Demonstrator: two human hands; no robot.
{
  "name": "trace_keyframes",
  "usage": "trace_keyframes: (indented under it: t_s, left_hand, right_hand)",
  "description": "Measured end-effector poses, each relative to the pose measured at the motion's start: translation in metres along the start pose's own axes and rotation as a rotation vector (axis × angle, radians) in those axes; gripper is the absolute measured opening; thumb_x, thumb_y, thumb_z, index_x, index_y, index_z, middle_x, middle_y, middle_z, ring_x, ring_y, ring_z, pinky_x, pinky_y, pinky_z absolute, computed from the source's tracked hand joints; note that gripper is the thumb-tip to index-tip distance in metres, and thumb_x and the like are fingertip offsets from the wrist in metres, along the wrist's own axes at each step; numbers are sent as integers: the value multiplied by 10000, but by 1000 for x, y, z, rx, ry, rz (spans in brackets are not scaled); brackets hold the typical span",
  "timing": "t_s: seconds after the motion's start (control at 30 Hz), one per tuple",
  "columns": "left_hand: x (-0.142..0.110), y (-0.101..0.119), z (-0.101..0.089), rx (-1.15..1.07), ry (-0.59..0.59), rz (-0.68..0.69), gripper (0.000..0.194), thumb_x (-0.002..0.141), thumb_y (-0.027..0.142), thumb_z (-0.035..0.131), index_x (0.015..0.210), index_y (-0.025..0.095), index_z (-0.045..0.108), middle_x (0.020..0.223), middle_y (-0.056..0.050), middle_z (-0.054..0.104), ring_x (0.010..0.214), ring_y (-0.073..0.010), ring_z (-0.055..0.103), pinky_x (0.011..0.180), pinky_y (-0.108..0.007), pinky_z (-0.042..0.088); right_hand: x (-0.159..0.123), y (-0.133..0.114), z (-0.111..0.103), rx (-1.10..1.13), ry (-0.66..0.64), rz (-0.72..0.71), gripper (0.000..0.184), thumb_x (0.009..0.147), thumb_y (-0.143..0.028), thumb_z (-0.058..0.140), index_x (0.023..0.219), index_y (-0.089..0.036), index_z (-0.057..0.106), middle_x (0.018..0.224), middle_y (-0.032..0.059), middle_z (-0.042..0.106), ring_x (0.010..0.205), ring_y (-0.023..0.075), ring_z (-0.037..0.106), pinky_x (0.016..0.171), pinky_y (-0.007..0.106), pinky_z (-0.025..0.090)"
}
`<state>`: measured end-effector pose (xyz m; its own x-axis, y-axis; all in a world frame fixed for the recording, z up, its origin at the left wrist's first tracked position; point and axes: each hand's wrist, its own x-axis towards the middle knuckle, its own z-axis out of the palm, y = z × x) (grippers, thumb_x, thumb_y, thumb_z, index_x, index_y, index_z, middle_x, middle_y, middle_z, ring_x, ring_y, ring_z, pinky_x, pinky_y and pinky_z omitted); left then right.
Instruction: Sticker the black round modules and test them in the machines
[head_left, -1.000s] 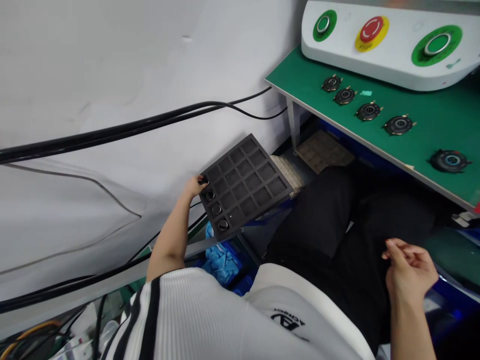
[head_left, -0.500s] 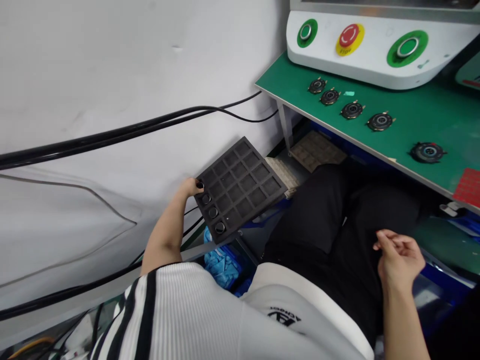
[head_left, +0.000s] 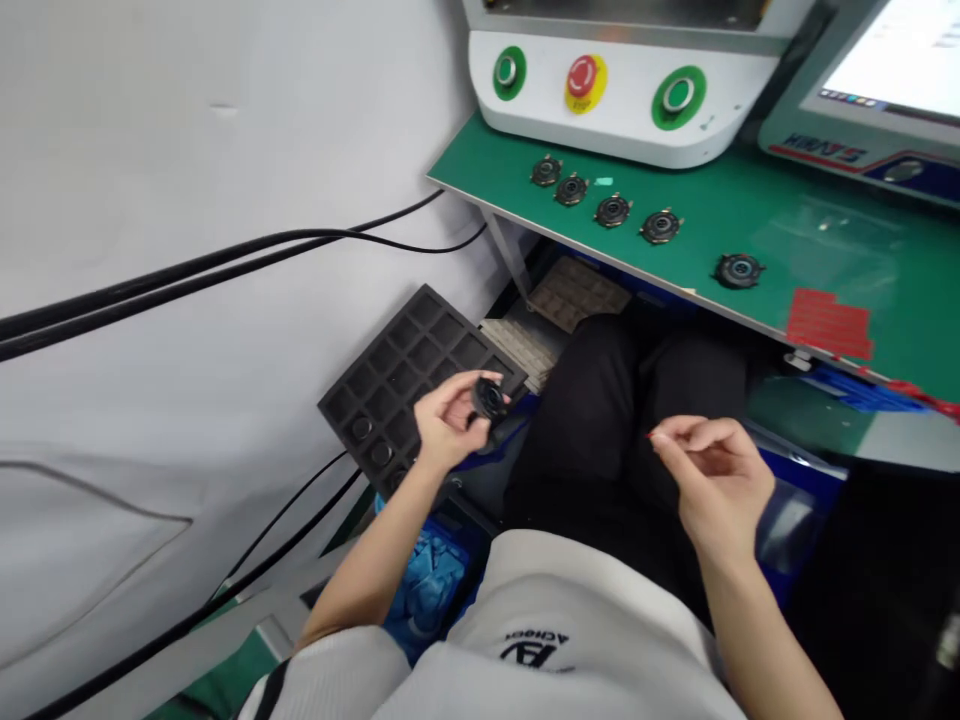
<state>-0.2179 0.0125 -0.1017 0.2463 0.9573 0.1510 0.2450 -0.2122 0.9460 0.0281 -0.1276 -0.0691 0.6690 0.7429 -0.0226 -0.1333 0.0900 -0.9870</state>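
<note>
My left hand [head_left: 450, 425] grips a round black watch case [head_left: 490, 398] between thumb and fingers, above the near side of a dark foam tray [head_left: 394, 355]. Round watch parts [head_left: 382, 453] sit in a few pockets along the tray's lower-left edge; my left forearm covers some of that row. My right hand [head_left: 716, 485] is over my lap, thumb and index finger pinched on a tiny red sticker [head_left: 651, 434], of which only a bit shows. On the green table [head_left: 697, 190] several similar watch cases [head_left: 613, 209] lie in a slanting row.
A red sticker sheet [head_left: 829, 322] lies near the table's front edge. Behind stands a white machine with green buttons [head_left: 678, 95] and a red stop button [head_left: 582, 77]; a monitor [head_left: 892, 80] is at right. Black cables [head_left: 285, 240] run along the wall. Blue bags [head_left: 431, 575] fill a bin below.
My left hand has left the tray's corner pocket and moved right, now with a watch case in it. My right hand has come up and inward, still pinching. The view has turned right.
</note>
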Motion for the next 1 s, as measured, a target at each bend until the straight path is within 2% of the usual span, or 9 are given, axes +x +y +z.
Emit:
trace_keyframes:
  t_s: [0.07,0.13,0.2,0.27,0.43,0.57,0.67,0.8,1.0]
  left_hand:
    - [-5,22,39,-204,-137,186,483,707,468,771,1088,187,677,1057,-135,719,679,-187,720,566,-294,622]
    - [-6,43,68,-352,-249,353,443,750,340,744,1161,191,670,1097,-138,710,679,-172,720,582,-272,621]
    - [-5,58,85,-390,-315,438,468,754,294,724,1205,184,659,1094,-136,713,691,-168,720,605,-266,623]
    - [-4,67,93,-376,-363,472,524,731,289,736,1235,178,648,1080,-128,722,727,-175,724,618,-261,625]
    - [-4,78,97,-354,-417,524,620,679,239,782,1271,134,632,1075,-130,737,762,-178,735,662,-249,629]
    - [-1,88,96,-288,-358,616,609,681,271,810,1246,108,649,1065,-143,750,803,-184,740,725,-251,631]
    - [0,93,94,-221,-310,673,622,703,296,819,1271,124,634,1118,-141,737,883,-188,736,711,-234,632]
    - [-1,97,91,-109,-291,686,623,696,241,829,1275,129,629,1144,-126,729,878,-160,730,684,-197,623]
    - [1,99,90,-97,-293,752,588,715,257,815,1256,112,637,1101,-115,743,894,-158,734,748,-201,621]
  right_hand:
    - [-6,-26,15,54,-95,-29,264,742,-59,735,714,-198,512,725,-15,697,672,104,667,614,212,547]
    - [-10,-44,22,93,-145,-26,268,758,-35,704,727,-203,497,722,-21,696,661,96,660,599,197,542]
    - [-14,-56,24,100,-145,-25,277,756,-17,691,735,-207,490,725,-24,696,656,95,660,601,197,547]
    - [-17,-62,22,84,-125,-24,286,752,-10,690,739,-211,487,728,-25,696,656,102,664,612,212,559]
    - [-26,-70,20,67,-105,-26,288,762,7,684,761,-216,500,749,-34,696,706,114,686,671,244,580]
    - [-30,-72,19,56,-83,-70,305,758,39,670,789,-219,510,771,-34,700,788,146,710,762,311,608]
    - [-30,-74,19,37,-93,-71,321,753,49,666,778,-223,498,755,-40,693,831,156,713,804,336,611]
    - [-29,-77,18,7,-81,-100,332,748,65,656,779,-226,497,765,-42,693,845,156,716,812,339,614]
    - [-31,-77,16,0,-97,-105,349,743,71,666,814,-229,502,798,-43,700,869,158,724,844,345,618]
